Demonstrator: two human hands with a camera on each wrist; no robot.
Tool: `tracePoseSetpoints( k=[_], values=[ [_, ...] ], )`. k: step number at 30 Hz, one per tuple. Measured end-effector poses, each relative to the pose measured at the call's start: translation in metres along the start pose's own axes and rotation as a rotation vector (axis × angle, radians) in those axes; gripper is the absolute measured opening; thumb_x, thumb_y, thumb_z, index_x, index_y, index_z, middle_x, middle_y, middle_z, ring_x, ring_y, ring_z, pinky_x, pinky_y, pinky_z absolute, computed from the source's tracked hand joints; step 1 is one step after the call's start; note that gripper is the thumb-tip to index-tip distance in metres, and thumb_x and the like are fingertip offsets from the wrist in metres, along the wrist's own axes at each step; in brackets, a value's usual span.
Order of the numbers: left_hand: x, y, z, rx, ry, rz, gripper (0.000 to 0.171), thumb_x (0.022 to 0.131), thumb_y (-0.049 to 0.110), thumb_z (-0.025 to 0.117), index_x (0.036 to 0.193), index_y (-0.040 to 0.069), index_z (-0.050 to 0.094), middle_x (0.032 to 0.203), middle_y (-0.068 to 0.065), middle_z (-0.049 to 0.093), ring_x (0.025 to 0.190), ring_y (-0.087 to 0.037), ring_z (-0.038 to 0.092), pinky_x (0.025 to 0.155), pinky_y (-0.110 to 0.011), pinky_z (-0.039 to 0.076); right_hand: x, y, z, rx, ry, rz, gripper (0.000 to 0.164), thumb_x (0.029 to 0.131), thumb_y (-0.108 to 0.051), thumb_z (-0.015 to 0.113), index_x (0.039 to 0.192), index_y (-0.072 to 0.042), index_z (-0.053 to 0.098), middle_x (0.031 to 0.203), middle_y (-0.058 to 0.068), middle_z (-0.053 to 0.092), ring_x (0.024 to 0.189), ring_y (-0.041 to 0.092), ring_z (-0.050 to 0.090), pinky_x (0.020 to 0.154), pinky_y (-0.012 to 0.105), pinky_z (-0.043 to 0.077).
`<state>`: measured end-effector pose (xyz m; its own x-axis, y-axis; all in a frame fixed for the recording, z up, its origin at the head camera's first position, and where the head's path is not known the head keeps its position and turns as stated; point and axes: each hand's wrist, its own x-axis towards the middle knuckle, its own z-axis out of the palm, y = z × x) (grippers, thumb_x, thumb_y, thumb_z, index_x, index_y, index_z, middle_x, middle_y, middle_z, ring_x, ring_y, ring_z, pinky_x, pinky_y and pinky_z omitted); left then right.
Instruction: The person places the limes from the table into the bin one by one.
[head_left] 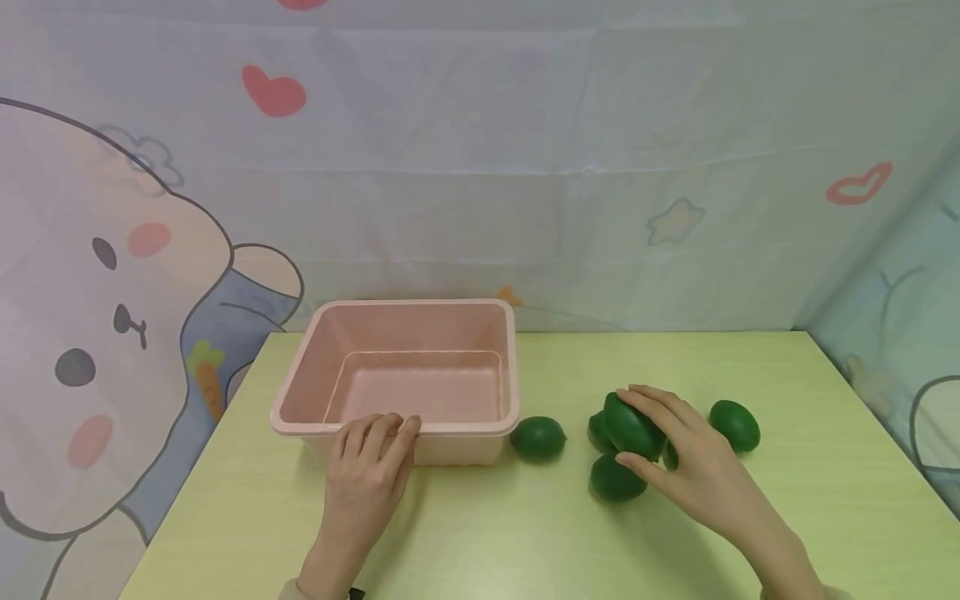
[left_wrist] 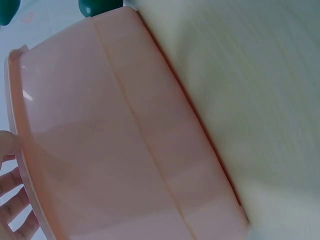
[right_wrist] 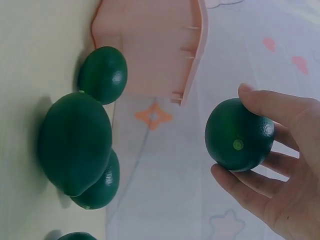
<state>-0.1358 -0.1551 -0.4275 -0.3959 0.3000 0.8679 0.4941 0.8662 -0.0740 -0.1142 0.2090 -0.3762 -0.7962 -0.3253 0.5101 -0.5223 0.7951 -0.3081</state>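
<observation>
My left hand (head_left: pixel 371 462) grips the near rim of a pink plastic basin (head_left: pixel 450 318), with its fingers bent over the edge. In the left wrist view, the basin's outer wall (left_wrist: pixel 100 125) fills the middle and the fingers (left_wrist: pixel 15 205) show at its rim. Thumb and fingers of my right hand (head_left: pixel 701 467) hold a green lime (head_left: pixel 632 427) raised over other limes; the right wrist view shows this held lime (right_wrist: pixel 239 135) off the table. Close below it lie a front lime (head_left: pixel 617 477) and a partly hidden lime (head_left: pixel 597 431). Another peeks out behind the right hand.
One lime (head_left: pixel 538 438) lies beside the basin's right wall. A further lime (head_left: pixel 735 426) sits right of the right hand. Everything stands on a yellow-green table (head_left: pixel 510 533), with a patterned cloth (head_left: pixel 465 208) hanging behind its far edge.
</observation>
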Motion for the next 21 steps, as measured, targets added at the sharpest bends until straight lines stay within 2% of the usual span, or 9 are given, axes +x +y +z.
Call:
tracePoseSetpoints(
  k=[5, 8, 15, 21],
  values=[
    [0.0, 0.001, 0.0, -0.007, -0.004, -0.001, 0.031, 0.103, 0.024, 0.043, 0.1, 0.01, 0.071, 0.092, -0.009, 0.066, 0.088, -0.029, 0.059, 0.079, -0.042, 0.048, 0.007, -0.003, -0.003, 0.011, -0.018, 0.015, 0.075, 0.074, -0.026, 0.083, 0.14, -0.027, 0.047, 0.137, -0.004, 0.051, 0.123, 0.018, 0.054, 0.09, 0.03, 0.049],
    [0.0, 0.0, -0.001, -0.008, -0.006, -0.001, 0.032, 0.103, 0.024, 0.042, 0.1, 0.01, 0.071, 0.093, -0.009, 0.066, 0.089, -0.029, 0.058, 0.079, -0.043, 0.047, 0.012, -0.005, -0.003, 0.023, -0.024, 0.022, 0.073, 0.076, -0.028, 0.081, 0.141, -0.028, 0.046, 0.139, -0.004, 0.051, 0.125, 0.018, 0.052, 0.09, 0.035, 0.049],
    [0.0, 0.0, -0.001, -0.002, -0.003, 0.001, 0.03, 0.102, 0.024, 0.044, 0.099, 0.01, 0.071, 0.092, -0.009, 0.066, 0.088, -0.029, 0.059, 0.078, -0.042, 0.047, 0.024, -0.009, -0.002, 0.037, -0.02, -0.028, 0.075, 0.075, -0.028, 0.082, 0.14, -0.025, 0.047, 0.139, -0.002, 0.051, 0.127, 0.017, 0.05, 0.096, 0.035, 0.046],
    [0.0, 0.0, -0.001, 0.0, -0.007, -0.001, 0.03, 0.102, 0.024, 0.045, 0.098, 0.01, 0.071, 0.092, -0.009, 0.066, 0.087, -0.029, 0.059, 0.078, -0.042, 0.047, 0.031, -0.013, -0.003, 0.051, -0.029, -0.043, 0.073, 0.075, -0.029, 0.082, 0.14, -0.024, 0.047, 0.139, -0.001, 0.051, 0.127, 0.017, 0.051, 0.096, 0.036, 0.048]
  ],
)
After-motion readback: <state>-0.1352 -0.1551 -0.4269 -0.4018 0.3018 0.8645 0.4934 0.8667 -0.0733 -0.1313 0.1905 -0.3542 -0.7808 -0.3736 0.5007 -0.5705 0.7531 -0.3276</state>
